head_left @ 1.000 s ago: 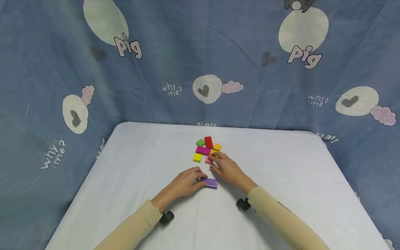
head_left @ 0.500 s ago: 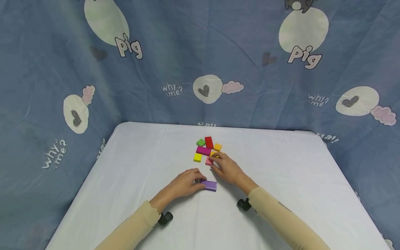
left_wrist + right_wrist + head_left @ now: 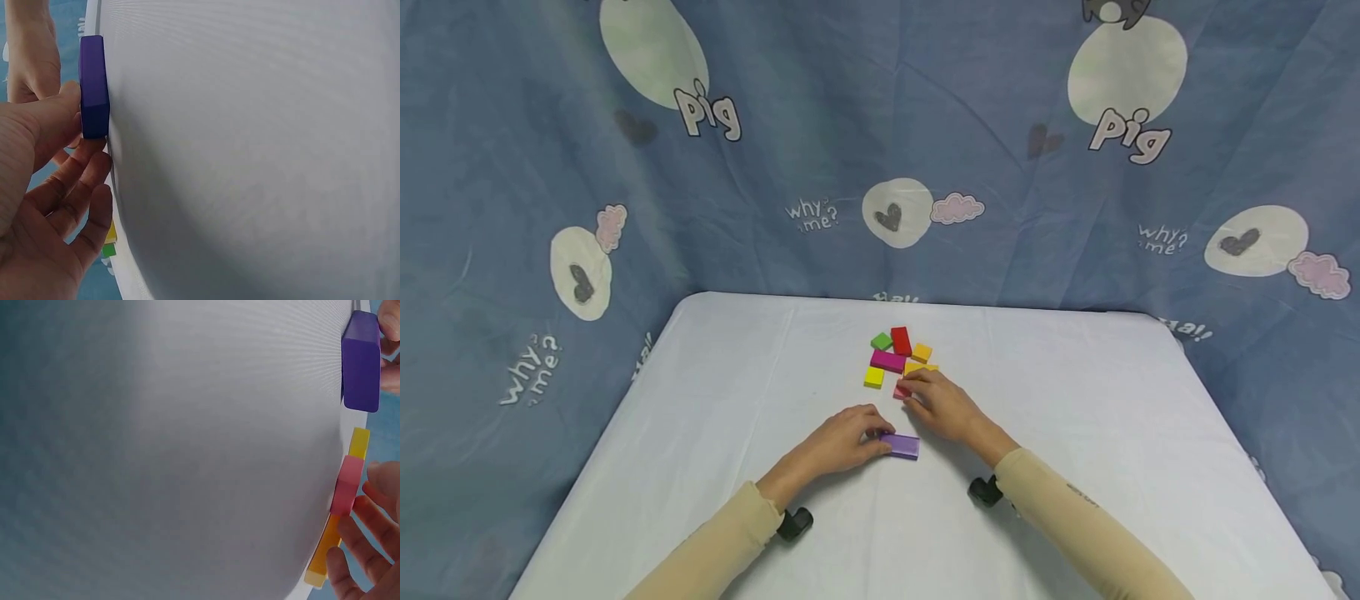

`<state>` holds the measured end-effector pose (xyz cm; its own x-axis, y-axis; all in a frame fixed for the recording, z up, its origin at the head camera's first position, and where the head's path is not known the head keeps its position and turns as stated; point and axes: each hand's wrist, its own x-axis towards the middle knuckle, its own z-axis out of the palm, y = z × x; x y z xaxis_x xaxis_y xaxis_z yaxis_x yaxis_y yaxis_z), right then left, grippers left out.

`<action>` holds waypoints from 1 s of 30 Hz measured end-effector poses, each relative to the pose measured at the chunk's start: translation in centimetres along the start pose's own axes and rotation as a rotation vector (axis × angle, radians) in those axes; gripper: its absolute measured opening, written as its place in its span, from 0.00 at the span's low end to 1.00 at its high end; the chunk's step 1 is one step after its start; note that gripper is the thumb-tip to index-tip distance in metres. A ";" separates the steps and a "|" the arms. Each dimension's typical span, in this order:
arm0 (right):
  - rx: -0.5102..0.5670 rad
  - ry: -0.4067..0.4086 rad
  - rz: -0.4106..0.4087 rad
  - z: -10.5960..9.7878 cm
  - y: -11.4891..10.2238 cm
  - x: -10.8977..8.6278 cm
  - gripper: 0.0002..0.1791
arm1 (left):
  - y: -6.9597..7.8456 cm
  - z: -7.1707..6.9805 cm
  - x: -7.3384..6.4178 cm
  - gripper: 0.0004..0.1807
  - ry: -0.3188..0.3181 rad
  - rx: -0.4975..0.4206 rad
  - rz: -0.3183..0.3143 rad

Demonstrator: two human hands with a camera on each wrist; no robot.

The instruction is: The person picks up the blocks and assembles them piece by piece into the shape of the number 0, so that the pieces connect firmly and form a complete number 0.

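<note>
Near the middle of the table, my left hand [image 3: 846,437] grips the left end of a purple rectangular block [image 3: 904,447], thumb in front and fingers behind; the left wrist view shows the block [image 3: 94,87] by the thumb. Farther back, my right hand [image 3: 942,402] has its thumb and bent forefinger at a small pink block [image 3: 902,392]. In the right wrist view that pink block [image 3: 347,485] stands by the fingertips, which partly hide behind it. An orange-yellow block [image 3: 921,367] lies just beyond the right fingers, partly covered by them.
Around the pink block lie more flat coloured blocks: magenta [image 3: 888,361], red [image 3: 901,341], green [image 3: 882,341], yellow [image 3: 874,377] and orange [image 3: 921,353]. A white cloth covers the table [image 3: 760,367]. Behind it hangs a blue printed curtain [image 3: 1000,242].
The purple block has shifted slightly left and nearer with my left hand. The pink block has slid a little nearer under my right fingers, and more of the orange-yellow block shows.
</note>
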<state>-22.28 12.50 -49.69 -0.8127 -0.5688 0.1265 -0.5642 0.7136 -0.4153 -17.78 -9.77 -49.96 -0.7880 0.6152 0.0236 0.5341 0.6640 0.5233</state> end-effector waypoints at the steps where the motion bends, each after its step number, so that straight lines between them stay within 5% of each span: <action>1: -0.002 0.000 0.004 0.0 0.0 0.0 0.21 | 0.0 0.0 0.0 0.16 -0.002 -0.003 -0.001; 23: 0.053 0.036 0.089 0.3 0.4 0.1 0.22 | -0.1 0.0 -0.3 0.10 0.042 -0.064 0.043; 30: 0.096 0.046 0.124 0.4 0.6 0.1 0.19 | -0.5 0.5 -0.1 0.08 0.018 -0.226 0.056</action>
<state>-22.66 12.72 -50.27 -0.8822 -0.4581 0.1089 -0.4443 0.7334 -0.5145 -17.78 -9.94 -50.64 -0.7652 0.6398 0.0720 0.4970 0.5158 0.6978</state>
